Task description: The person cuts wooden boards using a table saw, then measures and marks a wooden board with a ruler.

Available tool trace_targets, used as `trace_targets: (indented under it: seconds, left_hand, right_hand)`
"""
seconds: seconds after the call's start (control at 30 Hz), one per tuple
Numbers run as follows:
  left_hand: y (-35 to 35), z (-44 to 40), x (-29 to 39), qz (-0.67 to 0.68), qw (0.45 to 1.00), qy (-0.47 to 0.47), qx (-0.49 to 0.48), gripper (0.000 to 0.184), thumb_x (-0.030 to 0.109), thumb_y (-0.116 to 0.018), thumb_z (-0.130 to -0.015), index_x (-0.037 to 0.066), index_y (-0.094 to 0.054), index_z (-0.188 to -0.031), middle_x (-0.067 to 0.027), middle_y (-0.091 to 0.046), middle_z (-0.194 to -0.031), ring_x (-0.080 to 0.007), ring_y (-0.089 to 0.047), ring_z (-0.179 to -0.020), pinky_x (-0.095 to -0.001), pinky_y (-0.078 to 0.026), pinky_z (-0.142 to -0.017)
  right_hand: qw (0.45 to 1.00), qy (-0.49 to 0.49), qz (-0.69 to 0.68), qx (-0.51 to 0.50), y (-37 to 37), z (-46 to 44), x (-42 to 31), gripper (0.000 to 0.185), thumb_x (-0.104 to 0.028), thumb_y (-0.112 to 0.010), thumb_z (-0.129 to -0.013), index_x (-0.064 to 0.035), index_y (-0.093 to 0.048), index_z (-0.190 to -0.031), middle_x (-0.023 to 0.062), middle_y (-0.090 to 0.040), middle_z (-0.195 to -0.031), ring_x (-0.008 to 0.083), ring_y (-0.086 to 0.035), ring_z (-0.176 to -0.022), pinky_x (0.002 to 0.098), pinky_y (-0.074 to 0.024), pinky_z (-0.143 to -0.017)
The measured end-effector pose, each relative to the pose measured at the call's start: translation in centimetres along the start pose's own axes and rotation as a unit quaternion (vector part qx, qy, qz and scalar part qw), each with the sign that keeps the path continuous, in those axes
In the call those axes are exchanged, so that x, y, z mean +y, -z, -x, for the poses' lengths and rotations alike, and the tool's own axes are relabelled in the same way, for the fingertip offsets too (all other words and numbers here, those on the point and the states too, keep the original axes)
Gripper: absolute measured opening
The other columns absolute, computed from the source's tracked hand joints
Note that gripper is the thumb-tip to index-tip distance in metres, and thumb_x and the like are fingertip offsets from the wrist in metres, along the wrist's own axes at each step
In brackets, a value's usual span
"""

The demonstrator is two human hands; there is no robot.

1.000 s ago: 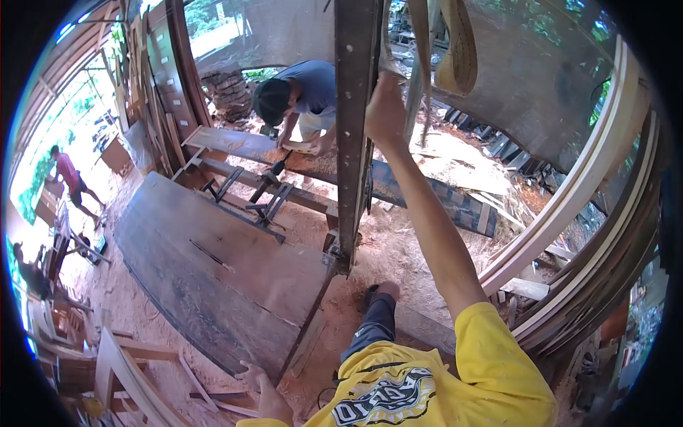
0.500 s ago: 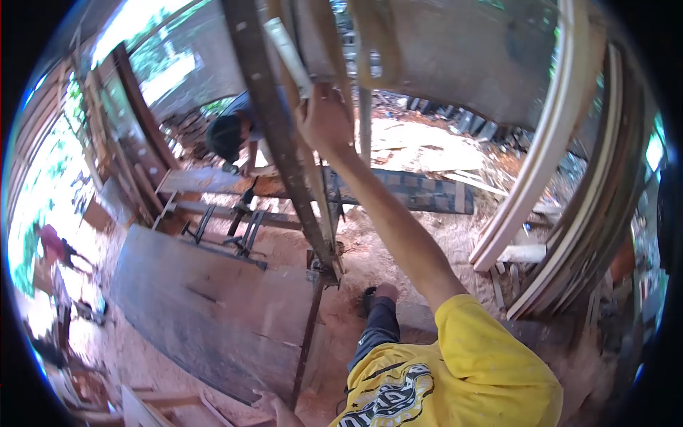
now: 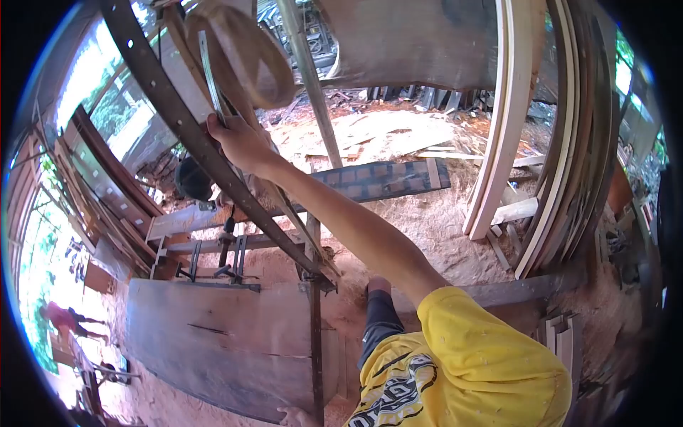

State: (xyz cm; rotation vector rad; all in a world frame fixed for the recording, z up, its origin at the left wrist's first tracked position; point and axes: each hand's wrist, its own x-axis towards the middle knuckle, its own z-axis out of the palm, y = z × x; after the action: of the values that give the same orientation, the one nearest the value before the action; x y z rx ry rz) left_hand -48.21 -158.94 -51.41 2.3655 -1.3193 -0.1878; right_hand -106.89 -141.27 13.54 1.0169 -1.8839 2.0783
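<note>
In the head view, the right hand (image 3: 238, 142) is closed around a thin pale strip (image 3: 208, 71), which stands upward from the fingers, just beside the dark bar (image 3: 186, 127) with holes. The left hand (image 3: 297, 416) is well apart from it, low, at the near edge of the board (image 3: 228, 327); whether it grips or only touches, I cannot tell. About progress, the strip is lifted and not laid on the board, and the board shows an open dark slit, so some work seems left; how much is done, I cannot judge. The strip looks narrow, smooth and almost straight. Beyond the board, away from the left hand, are the clamps (image 3: 239, 252) and a co-worker's cap (image 3: 192, 178).
</note>
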Motion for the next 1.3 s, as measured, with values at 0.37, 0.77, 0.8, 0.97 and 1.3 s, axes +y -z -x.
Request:
trace_targets:
  seconds: [0.37,0.77,0.8,0.97,1.3]
  left_hand:
    - [1.4,-1.8,-0.3,-0.067,0.996,0.039,-0.035,0.101,0.078,-0.046,-0.088,-0.006,-0.041,-0.145,-0.0275,-0.064,-0.126,-0.0467,-0.067,-0.105,-0.0545,-0.054,-0.092]
    - [8.6,1.9,4.4,-0.072,0.989,0.083,-0.104,0.089,0.067,-0.046,-0.094,-0.001,-0.035,-0.151,-0.025,-0.041,-0.154,-0.0401,-0.047,-0.138,-0.0543,-0.043,-0.108]
    - [8.6,1.8,4.4,-0.08,0.988,0.085,-0.102,0.089,0.067,-0.046,-0.094,-0.001,-0.035,-0.151,-0.0245,-0.042,-0.153,-0.04,-0.047,-0.137,-0.0539,-0.043,-0.108]
    - [8.5,1.9,4.4,-0.082,0.986,0.092,-0.109,0.09,0.067,-0.045,-0.094,-0.001,-0.034,-0.152,-0.0238,-0.045,-0.15,-0.0399,-0.049,-0.135,-0.0535,-0.044,-0.107]
    - [9.0,2.3,4.9,-0.091,0.988,0.089,-0.084,0.087,0.068,-0.045,-0.094,0.002,-0.037,-0.15,-0.0225,-0.048,-0.146,-0.039,-0.051,-0.132,-0.0546,-0.045,-0.104]
  right_hand:
    - [0.971,-0.035,-0.235,-0.041,-2.1,0.9,1.9,0.06,-0.053,-0.033,-0.108,-0.0004,-0.062,-0.11,0.0136,-0.069,-0.087,0.0241,-0.065,-0.07,0.0398,-0.0508,-0.068]
    - [0.95,-0.049,-0.299,-0.07,-3.3,0.3,0.9,0.072,-0.058,-0.025,-0.107,0.0037,-0.061,-0.106,0.0097,-0.06,-0.077,0.0204,-0.053,-0.061,0.0347,-0.0449,-0.061]
    - [0.948,-0.048,-0.304,-0.079,-3.3,0.3,0.8,0.071,-0.058,-0.024,-0.107,0.0031,-0.06,-0.106,0.0095,-0.059,-0.077,0.0201,-0.053,-0.061,0.0345,-0.0448,-0.062]
    - [0.95,-0.046,-0.293,-0.097,-3.0,0.4,1.0,0.071,-0.061,-0.025,-0.106,0.0015,-0.057,-0.111,0.0075,-0.056,-0.084,0.0177,-0.051,-0.068,0.0339,-0.0433,-0.069]
    - [0.956,-0.051,-0.279,-0.081,-3.1,0.4,1.0,0.071,-0.06,-0.023,-0.106,0.0023,-0.058,-0.111,0.0084,-0.056,-0.083,0.0186,-0.051,-0.068,0.0351,-0.0436,-0.068]
